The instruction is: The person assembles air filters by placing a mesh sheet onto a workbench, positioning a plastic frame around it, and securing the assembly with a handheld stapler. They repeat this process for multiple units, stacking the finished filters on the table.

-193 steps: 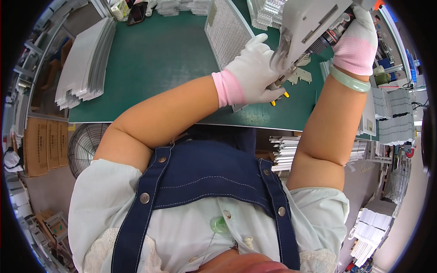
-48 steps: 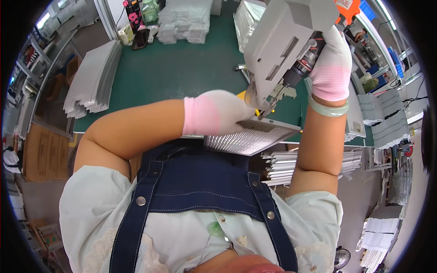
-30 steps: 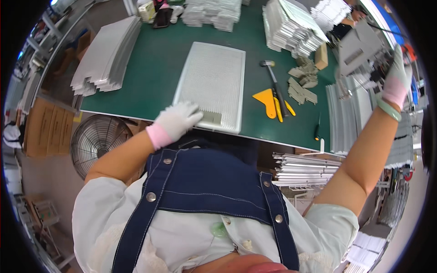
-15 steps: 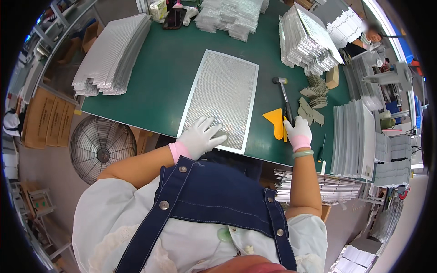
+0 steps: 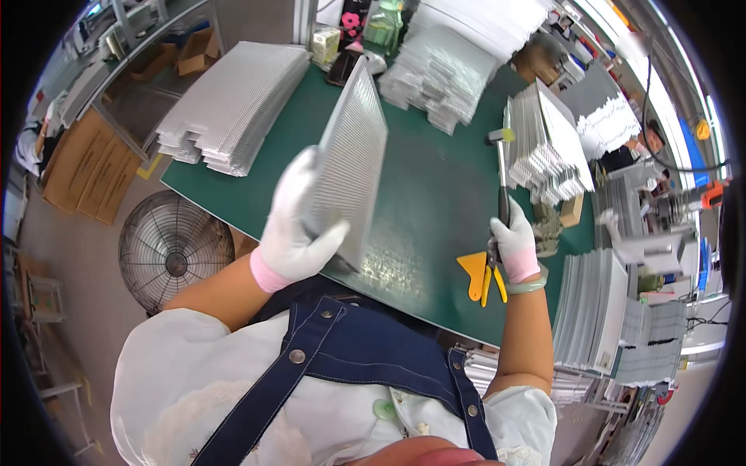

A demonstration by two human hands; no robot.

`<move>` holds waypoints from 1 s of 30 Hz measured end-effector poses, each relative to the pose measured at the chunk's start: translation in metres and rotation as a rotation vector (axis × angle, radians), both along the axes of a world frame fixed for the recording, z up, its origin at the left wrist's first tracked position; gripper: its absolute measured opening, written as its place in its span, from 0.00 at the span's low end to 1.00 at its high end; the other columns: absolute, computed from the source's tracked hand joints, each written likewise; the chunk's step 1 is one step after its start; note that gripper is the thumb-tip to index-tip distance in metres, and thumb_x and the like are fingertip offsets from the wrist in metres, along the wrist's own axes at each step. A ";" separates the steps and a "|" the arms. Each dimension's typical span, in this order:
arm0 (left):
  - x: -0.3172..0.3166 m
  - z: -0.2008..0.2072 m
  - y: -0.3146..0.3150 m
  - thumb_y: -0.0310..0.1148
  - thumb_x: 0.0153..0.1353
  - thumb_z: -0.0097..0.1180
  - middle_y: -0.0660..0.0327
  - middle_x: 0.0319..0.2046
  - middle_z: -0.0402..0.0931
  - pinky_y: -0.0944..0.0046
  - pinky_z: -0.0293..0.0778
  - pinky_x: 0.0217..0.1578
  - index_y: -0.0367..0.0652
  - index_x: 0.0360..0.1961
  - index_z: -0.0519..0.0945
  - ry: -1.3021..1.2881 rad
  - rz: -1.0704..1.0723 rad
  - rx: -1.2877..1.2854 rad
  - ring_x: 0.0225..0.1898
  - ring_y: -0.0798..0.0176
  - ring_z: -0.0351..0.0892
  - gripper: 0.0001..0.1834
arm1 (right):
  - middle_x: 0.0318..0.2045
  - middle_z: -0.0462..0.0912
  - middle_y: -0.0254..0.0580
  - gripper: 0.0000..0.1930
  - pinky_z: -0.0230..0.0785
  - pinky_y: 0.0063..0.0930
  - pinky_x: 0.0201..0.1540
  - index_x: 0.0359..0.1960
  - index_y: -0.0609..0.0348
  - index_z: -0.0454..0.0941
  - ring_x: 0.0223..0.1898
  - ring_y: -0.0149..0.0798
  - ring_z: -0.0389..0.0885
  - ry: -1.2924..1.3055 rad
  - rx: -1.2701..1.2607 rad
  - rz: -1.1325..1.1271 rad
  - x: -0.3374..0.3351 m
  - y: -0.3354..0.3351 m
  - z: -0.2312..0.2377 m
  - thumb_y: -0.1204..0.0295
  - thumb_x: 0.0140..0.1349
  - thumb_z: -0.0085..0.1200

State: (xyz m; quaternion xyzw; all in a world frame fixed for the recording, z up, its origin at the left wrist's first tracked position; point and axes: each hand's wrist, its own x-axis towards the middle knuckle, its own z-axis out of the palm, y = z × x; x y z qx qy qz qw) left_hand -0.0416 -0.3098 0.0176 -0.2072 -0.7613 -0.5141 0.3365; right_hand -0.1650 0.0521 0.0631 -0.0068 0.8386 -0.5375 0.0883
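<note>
My gloved left hand [image 5: 291, 225] grips the long side of a framed metal mesh panel [image 5: 356, 159]. The panel stands tilted up on edge, its perforated face turned to the right. In my gloved right hand [image 5: 517, 242] is a hammer [image 5: 503, 169], its dark handle in my fingers and its head pointing away from me, raised over the table. Just left of that hand, a yellow scraper [image 5: 472, 272] and yellow-handled pliers [image 5: 491, 283] lie on the green table [image 5: 427, 210]. Grey-green metal pieces [image 5: 549, 225] are partly hidden behind my right hand.
Stacked mesh panels [image 5: 233, 101] stand at the far left, with more silvery stacks [image 5: 443, 70] at the back and the right [image 5: 548, 140]. Upright panels [image 5: 587, 303] line the right edge. A floor fan [image 5: 176, 252] is left of the table, near cardboard boxes [image 5: 85, 167].
The panel lay flat under my left hand; now that hand holds it up on edge. My right hand has lifted the hammer off the table. The view has shifted.
</note>
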 end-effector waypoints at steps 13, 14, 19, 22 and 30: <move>-0.021 0.008 0.033 0.15 0.44 0.52 0.57 0.37 0.76 0.25 0.53 0.65 0.46 0.41 0.78 0.213 -0.332 -0.154 0.59 0.36 0.69 0.22 | 0.27 0.82 0.53 0.30 0.75 0.39 0.37 0.71 0.47 0.66 0.28 0.50 0.83 0.439 0.582 0.120 -0.054 -0.081 0.060 0.70 0.65 0.54; -0.022 0.008 0.032 0.15 0.44 0.52 0.57 0.37 0.76 0.25 0.54 0.65 0.46 0.41 0.78 0.218 -0.330 -0.153 0.59 0.36 0.69 0.21 | 0.27 0.82 0.54 0.30 0.75 0.39 0.38 0.71 0.47 0.66 0.28 0.50 0.84 0.430 0.578 0.126 -0.054 -0.081 0.060 0.70 0.65 0.54; -0.022 0.007 0.032 0.15 0.43 0.52 0.57 0.37 0.76 0.25 0.55 0.64 0.46 0.39 0.77 0.240 -0.311 -0.145 0.58 0.36 0.69 0.20 | 0.35 0.84 0.59 0.30 0.76 0.42 0.42 0.71 0.47 0.65 0.36 0.57 0.85 0.519 0.318 -0.030 -0.054 -0.103 0.069 0.69 0.66 0.55; -0.019 0.006 0.033 0.12 0.42 0.49 0.57 0.38 0.76 0.25 0.51 0.67 0.45 0.38 0.78 0.210 -0.313 -0.115 0.60 0.35 0.68 0.22 | 0.37 0.85 0.61 0.30 0.75 0.46 0.45 0.71 0.48 0.65 0.40 0.61 0.84 0.530 0.848 0.126 -0.077 -0.104 0.046 0.68 0.66 0.54; -0.024 0.019 0.048 0.11 0.48 0.48 0.54 0.41 0.77 0.32 0.52 0.69 0.43 0.39 0.78 0.191 -0.273 -0.140 0.62 0.35 0.68 0.19 | 0.45 0.83 0.58 0.31 0.74 0.45 0.52 0.67 0.49 0.69 0.47 0.60 0.82 0.221 0.931 0.064 -0.026 -0.035 -0.042 0.63 0.61 0.59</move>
